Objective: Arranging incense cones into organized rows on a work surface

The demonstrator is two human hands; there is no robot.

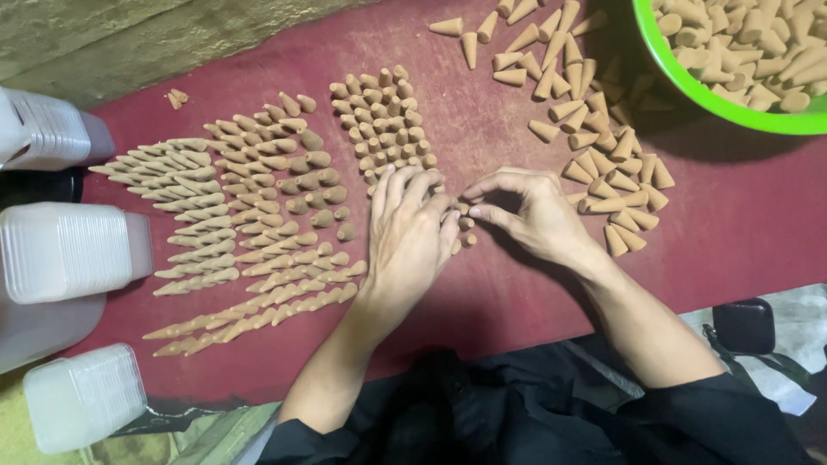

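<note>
Tan incense cones stand upright in tight rows (383, 120) on a dark red mat (482, 284). My left hand (412, 232) lies flat, fingers together, against the near end of those rows and covers some cones. My right hand (525, 211) is just to its right, thumb and fingertips pinched near a few small cones (466, 222) between the two hands; whether it holds one is hidden. Stacked lines of cones (224, 224) lie on their sides further left. A loose scatter of cones (594, 146) lies beyond my right hand.
A bright green bowl (689, 90) full of cones sits at the top right. Stacks of translucent plastic containers (73, 250) line the left edge. A small black object (743, 325) rests on cloth at the right. My dark clothing fills the bottom.
</note>
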